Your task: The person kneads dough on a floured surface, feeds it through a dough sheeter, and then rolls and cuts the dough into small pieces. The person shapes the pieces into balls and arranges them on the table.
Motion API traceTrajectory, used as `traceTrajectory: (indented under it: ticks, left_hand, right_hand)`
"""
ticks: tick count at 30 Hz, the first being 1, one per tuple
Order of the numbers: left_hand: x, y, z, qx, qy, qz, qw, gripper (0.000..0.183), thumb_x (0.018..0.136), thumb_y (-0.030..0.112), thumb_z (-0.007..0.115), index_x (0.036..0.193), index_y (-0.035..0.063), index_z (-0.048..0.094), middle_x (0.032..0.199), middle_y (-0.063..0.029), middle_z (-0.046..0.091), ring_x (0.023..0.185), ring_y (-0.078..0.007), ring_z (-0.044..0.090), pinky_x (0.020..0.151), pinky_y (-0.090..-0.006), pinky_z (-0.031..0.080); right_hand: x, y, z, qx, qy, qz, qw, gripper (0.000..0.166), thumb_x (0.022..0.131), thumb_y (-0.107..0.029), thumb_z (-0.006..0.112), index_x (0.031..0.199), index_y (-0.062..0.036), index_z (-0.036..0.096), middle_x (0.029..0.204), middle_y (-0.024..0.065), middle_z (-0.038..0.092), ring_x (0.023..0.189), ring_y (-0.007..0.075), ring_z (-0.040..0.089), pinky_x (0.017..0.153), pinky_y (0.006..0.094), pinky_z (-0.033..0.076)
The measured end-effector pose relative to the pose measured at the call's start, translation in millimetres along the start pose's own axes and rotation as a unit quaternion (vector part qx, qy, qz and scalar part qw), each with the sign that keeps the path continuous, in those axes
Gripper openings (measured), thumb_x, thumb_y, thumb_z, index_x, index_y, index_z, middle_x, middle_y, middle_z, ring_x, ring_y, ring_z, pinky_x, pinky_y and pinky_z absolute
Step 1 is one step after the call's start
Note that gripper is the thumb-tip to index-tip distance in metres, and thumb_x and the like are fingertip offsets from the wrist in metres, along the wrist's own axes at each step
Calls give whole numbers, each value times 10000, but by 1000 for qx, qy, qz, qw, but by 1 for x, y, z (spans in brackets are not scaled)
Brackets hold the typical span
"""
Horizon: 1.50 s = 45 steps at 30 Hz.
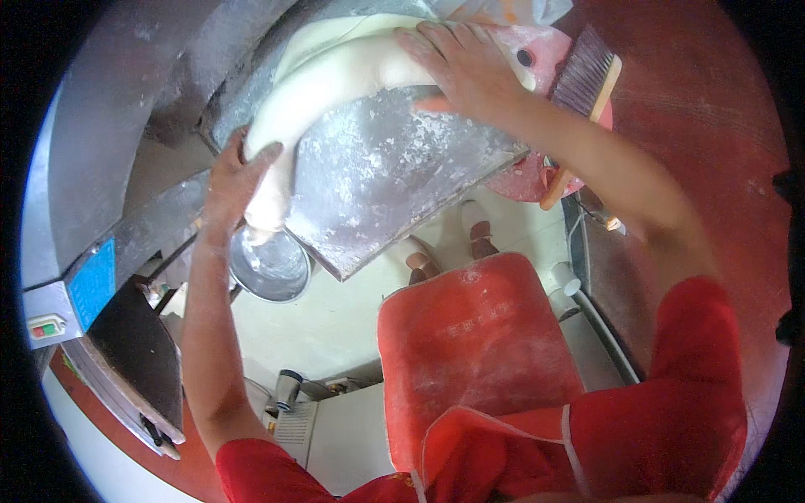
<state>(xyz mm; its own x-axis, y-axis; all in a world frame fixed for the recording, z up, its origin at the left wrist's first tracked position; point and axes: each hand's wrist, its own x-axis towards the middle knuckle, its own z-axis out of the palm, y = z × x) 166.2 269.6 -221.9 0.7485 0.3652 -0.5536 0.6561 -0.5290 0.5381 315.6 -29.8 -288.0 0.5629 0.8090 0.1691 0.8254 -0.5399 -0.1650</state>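
A long, thick roll of pale dough curves across the floury metal worktop. Its near left end hangs over the edge, above a metal bowl with white residue inside. My left hand wraps around this end, thumb on top and fingers on the outer side. Farther right, my right hand rests palm down across the dough, fingers over its far side and thumb held apart. Behind the roll lies a flatter fold of dough, partly hidden by it.
A bench brush with a wooden handle lies on a round pink lid or board at the right. Left stands a machine with a red and green switch. A clear plastic bag is at the top. My red apron hangs below.
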Motion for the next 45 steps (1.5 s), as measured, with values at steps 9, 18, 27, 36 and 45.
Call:
traceTrajectory:
  ticks: [9,18,27,36,45]
  left_hand:
    - [-65,39,-67,-395,-331,-127,848,575,953,419,418,1277,-49,505,1008,-199,656,846,-271,666,777,-379,556]
    - [-160,108,-3,167,-711,-54,681,588,788,208,661,1293,-61,522,1149,-118,648,1046,-229,614,908,-386,497]
    - [-536,382,228,474,-755,305,334,624,634,240,816,1173,-10,626,1066,-48,677,937,-174,629,861,-323,497]
    - [-893,360,376,512,-382,762,-107,575,622,283,804,1145,93,657,903,-196,698,865,-351,663,813,-408,522]
    - [-849,204,457,318,-404,858,18,751,839,448,661,1435,61,416,1518,-182,344,1421,-345,289,1160,-542,183]
  right_hand:
    - [-3,23,-157,425,-396,188,792,530,779,-416,738,1111,-10,658,935,113,705,843,247,677,756,414,525]
    - [-378,-172,-382,616,-207,437,622,531,811,-429,724,1104,8,652,997,177,673,956,277,617,866,382,468]
    - [-644,-539,-559,287,153,776,541,474,742,-339,783,1079,-27,668,982,156,686,933,278,635,845,401,482]
    - [-710,-717,-533,-105,184,925,315,436,796,-100,698,1225,-150,637,1312,94,577,1216,276,533,1018,392,443]
    - [-710,-644,-375,-133,278,929,206,641,927,-351,555,1471,-91,339,1551,171,276,1437,319,270,1180,509,189]
